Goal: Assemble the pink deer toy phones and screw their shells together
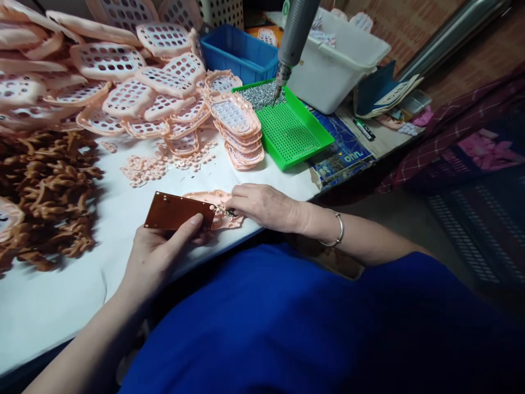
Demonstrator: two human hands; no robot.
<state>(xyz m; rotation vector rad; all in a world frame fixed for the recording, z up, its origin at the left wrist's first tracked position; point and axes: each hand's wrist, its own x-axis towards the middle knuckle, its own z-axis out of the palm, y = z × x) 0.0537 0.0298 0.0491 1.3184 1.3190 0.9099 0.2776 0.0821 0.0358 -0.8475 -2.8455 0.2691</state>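
My left hand (164, 243) grips a flat brown board (176, 212) with small holes along its edges, thumb on top. The board is tilted over the left part of a pink plastic shell (221, 219) near the table's front edge. At the shell's right side, my right hand (266, 207) has its fingers pinched on a small dark round part (231, 212), partly hidden by the fingertips. Thin wires or small parts show between the board and that hand.
Pink perforated shells (123, 93) pile up behind, one stack (241, 142) beside a green screw tray (293, 131). An electric screwdriver (293, 44) hangs above it. Brown curved parts (45, 191) lie left, small pink rings (143, 168) centrally. Blue (241, 52) and white bins (328, 71) stand behind.
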